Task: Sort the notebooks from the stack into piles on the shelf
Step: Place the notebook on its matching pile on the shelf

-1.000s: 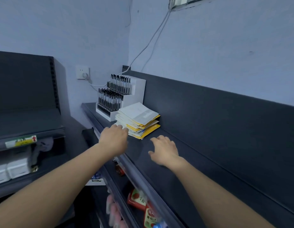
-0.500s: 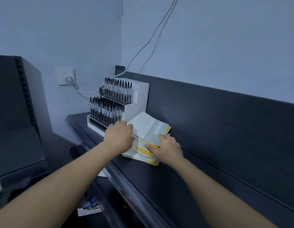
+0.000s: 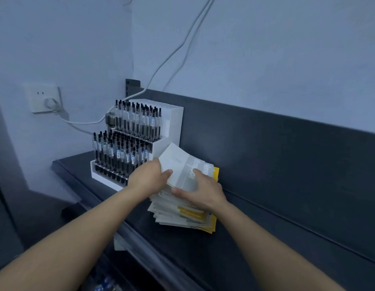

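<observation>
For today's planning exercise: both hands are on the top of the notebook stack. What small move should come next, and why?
Probably lift the top notebook clear and lay it on the bare shelf beside the stack. The left hand and right hand grip its raised edges, and no sorted pile shows yet.

Looks like a stationery shop: dark metal retail shelf [image 3: 234,248] with a back panel, a white tiered display rack of pens [image 3: 138,148], notebooks [image 3: 182,208] stacked beside it.
</observation>
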Demonstrator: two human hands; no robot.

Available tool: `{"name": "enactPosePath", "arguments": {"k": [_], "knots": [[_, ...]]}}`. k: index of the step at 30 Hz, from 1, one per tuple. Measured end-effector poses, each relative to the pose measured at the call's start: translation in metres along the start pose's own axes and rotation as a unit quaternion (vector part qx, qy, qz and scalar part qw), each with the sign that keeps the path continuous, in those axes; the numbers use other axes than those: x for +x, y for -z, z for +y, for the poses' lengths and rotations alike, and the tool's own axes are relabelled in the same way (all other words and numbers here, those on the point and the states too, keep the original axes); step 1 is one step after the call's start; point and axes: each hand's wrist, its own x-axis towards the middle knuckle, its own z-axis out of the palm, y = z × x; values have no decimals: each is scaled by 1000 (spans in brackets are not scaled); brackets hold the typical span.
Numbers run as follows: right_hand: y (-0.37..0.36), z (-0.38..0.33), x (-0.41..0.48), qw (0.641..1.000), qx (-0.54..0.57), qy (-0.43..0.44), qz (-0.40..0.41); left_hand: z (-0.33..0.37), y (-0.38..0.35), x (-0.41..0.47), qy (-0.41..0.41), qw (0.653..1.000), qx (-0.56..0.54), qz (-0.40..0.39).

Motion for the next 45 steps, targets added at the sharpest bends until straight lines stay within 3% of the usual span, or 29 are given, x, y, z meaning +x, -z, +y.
{"name": "enactPosePath", "arguments": {"k": [3, 7, 13, 18, 22, 28, 34, 41, 45], "knots": [[3, 2, 0, 999, 33, -20, 0, -4, 2, 1, 16, 1000, -9, 6], [0, 8, 5, 998, -10, -61, -14, 2, 1, -2, 25, 1000, -11, 4], [4, -2, 0, 998, 55, 3, -21, 5, 1, -8, 49, 999, -17, 11], [-4, 4, 9, 994, -34, -98, -25, 3, 5, -14, 54, 998, -20, 19], [-2, 1, 4, 997, -61, -53, -15, 2, 3, -16, 50, 999, -13, 14], [4, -8, -5, 999, -8, -1, -42, -4, 10, -19, 75, 996, -28, 32], [-2, -1, -3, 995, -63, -55, -50, -2, 10, -21, 68, 997, -37, 15], [6, -7, -8, 998, 13, -4, -56, -2, 12, -27, 82, 995, -56, 27], [-1, -3, -8, 998, -28, -55, -29, -3, 13, -28, 82, 994, -66, 16]]}}
